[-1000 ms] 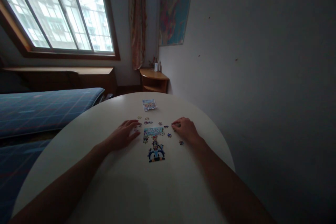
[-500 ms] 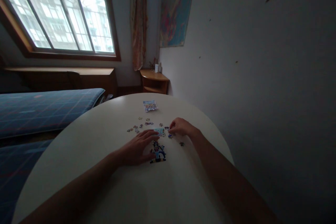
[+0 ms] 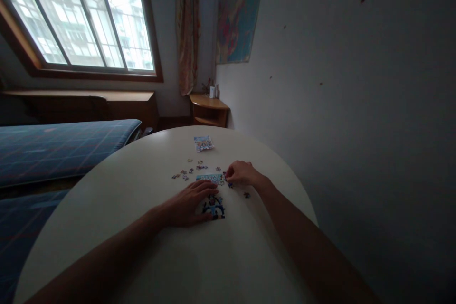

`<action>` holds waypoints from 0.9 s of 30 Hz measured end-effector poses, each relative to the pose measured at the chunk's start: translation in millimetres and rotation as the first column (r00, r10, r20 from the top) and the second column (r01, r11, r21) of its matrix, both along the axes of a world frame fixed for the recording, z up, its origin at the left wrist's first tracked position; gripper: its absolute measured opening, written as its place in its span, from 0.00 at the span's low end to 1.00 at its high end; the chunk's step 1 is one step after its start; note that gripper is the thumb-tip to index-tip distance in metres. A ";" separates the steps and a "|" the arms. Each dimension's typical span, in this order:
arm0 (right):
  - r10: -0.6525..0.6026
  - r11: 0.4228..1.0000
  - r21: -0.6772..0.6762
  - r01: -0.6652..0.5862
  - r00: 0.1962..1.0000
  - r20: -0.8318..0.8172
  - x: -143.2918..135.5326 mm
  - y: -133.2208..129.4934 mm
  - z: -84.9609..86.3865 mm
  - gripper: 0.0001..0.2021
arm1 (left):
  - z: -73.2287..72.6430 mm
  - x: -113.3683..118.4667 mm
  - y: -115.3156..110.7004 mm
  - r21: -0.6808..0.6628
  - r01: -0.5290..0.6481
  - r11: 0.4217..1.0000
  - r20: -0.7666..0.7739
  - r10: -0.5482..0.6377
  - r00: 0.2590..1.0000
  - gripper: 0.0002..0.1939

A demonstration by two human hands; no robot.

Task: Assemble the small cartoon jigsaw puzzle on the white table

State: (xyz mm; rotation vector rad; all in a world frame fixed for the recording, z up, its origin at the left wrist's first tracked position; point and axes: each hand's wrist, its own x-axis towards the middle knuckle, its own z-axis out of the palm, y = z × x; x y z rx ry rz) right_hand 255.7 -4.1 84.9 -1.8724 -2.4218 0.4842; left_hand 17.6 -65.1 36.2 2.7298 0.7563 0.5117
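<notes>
A partly joined jigsaw puzzle lies on the round white table, its lower part dark blue. My left hand rests over its left side with fingers stretched out, hiding part of it. Above those fingertips shows a light blue strip of the puzzle. At the strip's right end, my right hand is closed in a pinch on a small puzzle piece, mostly hidden by the fingertips. One loose piece lies just under that hand, another dark piece nearer me.
Several loose puzzle pieces are scattered beyond and left of my left hand. Farther back lies a printed packet. A wall runs along the right, and a blue plaid mattress is at the left.
My right hand has moved slightly left, closer to the puzzle's upper strip. My left hand has shifted a little down, uncovering more of the light blue strip.
</notes>
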 end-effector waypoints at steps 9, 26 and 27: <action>0.003 0.999 0.053 -0.001 0.999 -0.041 -0.5 -3.6 -4.0 0.13 | -1.6 -0.8 1.8 0.019 -0.024 1.000 -0.032 0.025 0.999 0.30; 0.140 0.989 -0.042 -0.141 0.990 -0.023 -2.4 -1.1 8.9 0.10 | -1.3 1.4 4.7 0.020 -0.030 0.999 -0.065 0.032 0.997 0.33; 0.158 0.986 -0.037 -0.160 0.986 -0.055 -0.6 -0.4 6.0 0.11 | -1.4 1.4 5.0 0.019 -0.030 0.999 -0.061 0.031 0.998 0.33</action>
